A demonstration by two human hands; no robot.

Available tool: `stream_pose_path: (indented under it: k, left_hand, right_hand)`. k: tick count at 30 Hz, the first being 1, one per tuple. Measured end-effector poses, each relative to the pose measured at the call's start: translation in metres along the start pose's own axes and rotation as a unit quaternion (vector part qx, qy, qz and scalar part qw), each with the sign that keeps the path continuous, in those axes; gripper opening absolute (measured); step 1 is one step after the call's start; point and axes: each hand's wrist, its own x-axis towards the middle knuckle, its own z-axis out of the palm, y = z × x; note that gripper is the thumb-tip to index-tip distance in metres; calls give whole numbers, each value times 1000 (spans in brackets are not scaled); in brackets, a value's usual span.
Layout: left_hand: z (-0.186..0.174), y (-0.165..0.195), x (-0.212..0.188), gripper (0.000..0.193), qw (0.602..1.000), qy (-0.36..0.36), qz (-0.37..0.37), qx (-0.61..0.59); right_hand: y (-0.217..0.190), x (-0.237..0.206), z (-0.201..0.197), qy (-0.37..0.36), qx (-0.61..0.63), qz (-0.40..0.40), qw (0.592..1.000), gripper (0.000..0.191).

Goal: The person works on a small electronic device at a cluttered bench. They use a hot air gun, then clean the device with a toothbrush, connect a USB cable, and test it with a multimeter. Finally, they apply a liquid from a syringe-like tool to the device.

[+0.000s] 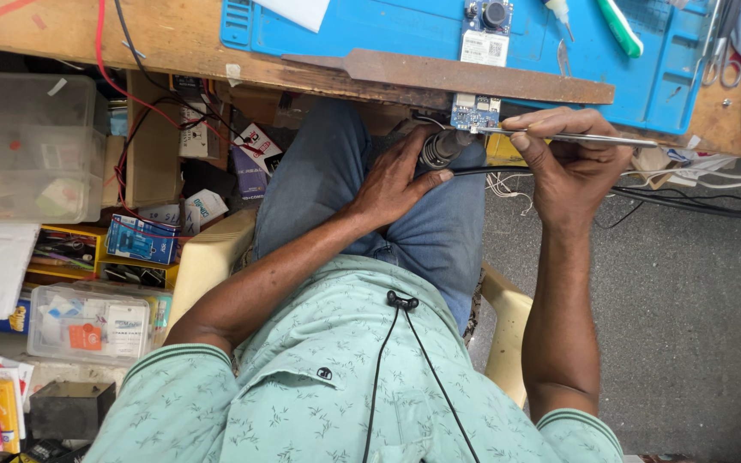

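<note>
My left hand [392, 180] grips a black cylindrical tool handle [439, 147] with a dark cable running off to the right, its tip aimed at a small blue circuit board [475, 113] that hangs over the table's near edge. In my right hand [569, 159] is a pair of long metal tweezers [585, 137], whose points reach left to the same board. Both hands hover over my lap, just below the wooden table edge [173, 51]. A second board with a round lens part [487, 26] lies on the blue work mat [370, 30].
Clear plastic boxes [27, 146] and a yellow tray of small parts [70, 253] are stacked at the left. Red and black wires [130, 94] hang under the table. Scissors [718, 47] and a green-handled tool [619, 26] lie on the mat. A cream plastic chair [508, 334] is under me.
</note>
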Motion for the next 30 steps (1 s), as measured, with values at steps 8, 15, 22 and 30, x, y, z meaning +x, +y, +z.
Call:
stream_pose_path:
  k: [8, 15, 22, 30]
  left_hand:
    - [-4, 1, -3, 68, 1000, 5, 5, 3]
    - [-14, 3, -3, 69, 1000, 11, 10, 5]
    - [-19, 8, -5, 66, 1000, 10, 19, 0]
    - [-17, 8, -13, 69, 1000, -5, -13, -6]
  right_hand:
    - [-2, 1, 3, -6, 1, -3, 1000, 17]
    - [-9, 6, 9, -6, -2, 0, 1000, 18]
    - [-13, 9, 11, -8, 5, -2, 1000, 18]
    - [-17, 7, 14, -13, -1, -9, 1000, 17]
